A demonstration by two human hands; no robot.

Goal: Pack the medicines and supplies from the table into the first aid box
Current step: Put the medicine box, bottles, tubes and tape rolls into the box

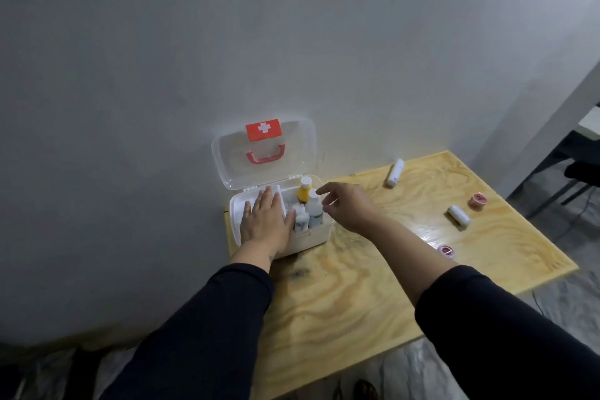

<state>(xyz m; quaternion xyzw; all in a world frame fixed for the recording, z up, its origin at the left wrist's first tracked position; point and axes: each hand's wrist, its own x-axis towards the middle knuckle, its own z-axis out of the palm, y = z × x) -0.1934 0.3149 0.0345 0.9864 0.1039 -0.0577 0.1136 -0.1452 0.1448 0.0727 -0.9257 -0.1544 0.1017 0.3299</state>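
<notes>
The white first aid box (312, 236) stands open at the table's far left, its clear lid (264, 153) with a red cross label leaning against the wall. Inside its right part stand a yellow bottle (304, 191), a white bottle (315, 209) and a smaller white bottle (301, 219). My left hand (264, 219) lies flat, fingers spread, over the box's left part. My right hand (349, 204) hovers just right of the bottles, fingers apart, holding nothing. On the table lie a white tube (395, 172), a white roll (458, 215) and two pink tape rolls (477, 199) (445, 250).
The plywood table (357, 295) stands against a grey wall (162, 75). A dark chair (581, 169) is past the table's right edge. Grey floor covering lies below the table's near edge.
</notes>
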